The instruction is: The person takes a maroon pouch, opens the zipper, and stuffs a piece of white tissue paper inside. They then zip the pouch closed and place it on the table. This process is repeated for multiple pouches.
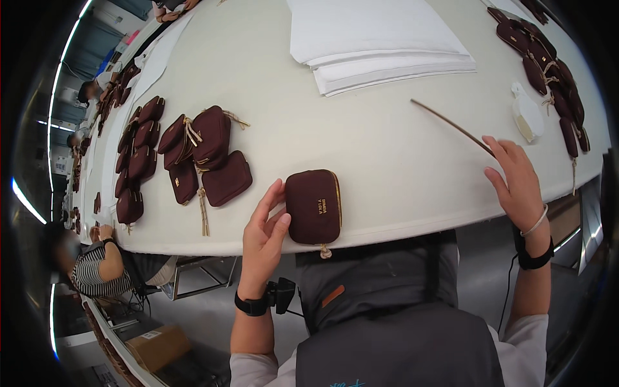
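Note:
A small dark maroon zip pouch (313, 208) is at the near table edge, with a gold zipper along its right side, gold lettering and a knotted cord pull at the bottom. My left hand (263, 227) grips its left edge, thumb against the side. Farther right, my right hand (516, 184) hovers over the table with fingers and thumb apart. Between them lies the near end of a thin brown stick (448, 122), which slants away toward the far left; no firm grip shows.
Several maroon pouches (227, 177) are piled on the left, some with cord pulls, and more pouches (561, 84) lie far right beside a white-and-cream piece (529, 116). White sheets (387, 39) are stacked at the back. Another person (100, 264) sits at the left.

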Available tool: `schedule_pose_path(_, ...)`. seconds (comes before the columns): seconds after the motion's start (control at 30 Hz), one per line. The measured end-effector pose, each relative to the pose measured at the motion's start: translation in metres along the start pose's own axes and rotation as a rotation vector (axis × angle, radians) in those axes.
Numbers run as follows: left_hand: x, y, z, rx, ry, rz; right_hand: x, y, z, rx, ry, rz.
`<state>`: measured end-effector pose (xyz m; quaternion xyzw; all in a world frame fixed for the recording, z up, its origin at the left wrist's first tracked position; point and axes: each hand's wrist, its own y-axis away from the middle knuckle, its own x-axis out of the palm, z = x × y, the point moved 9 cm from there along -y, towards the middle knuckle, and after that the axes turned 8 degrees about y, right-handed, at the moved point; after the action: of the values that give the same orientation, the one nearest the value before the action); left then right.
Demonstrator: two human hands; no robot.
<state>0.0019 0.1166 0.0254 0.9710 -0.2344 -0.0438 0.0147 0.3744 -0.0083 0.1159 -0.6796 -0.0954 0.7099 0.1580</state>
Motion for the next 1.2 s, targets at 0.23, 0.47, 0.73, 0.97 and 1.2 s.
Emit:
schedule_pose_path(0.23,0.039,0.025,0.009,-0.101,0.087,0.005,0.078,0.007,0.123,0.021,-1.004,0.373)
schedule_pose_path(0.47,0.081,0.033,0.005,0.005,0.443,0.041,0.131,0.010,0.121,0.392,-1.475,0.598)
schedule_pose_path(0.73,0.112,0.024,-0.014,0.049,0.559,0.154,0.125,0.022,0.118,0.512,-1.720,0.680)
schedule_pose_path(0.97,0.109,0.034,-0.014,0.034,0.595,0.168,0.119,0.028,0.127,0.575,-1.731,0.721)
schedule_pose_path(1.2,0.086,0.035,-0.033,0.270,0.117,0.099,0.057,-0.021,0.128,-0.052,-1.017,0.392)
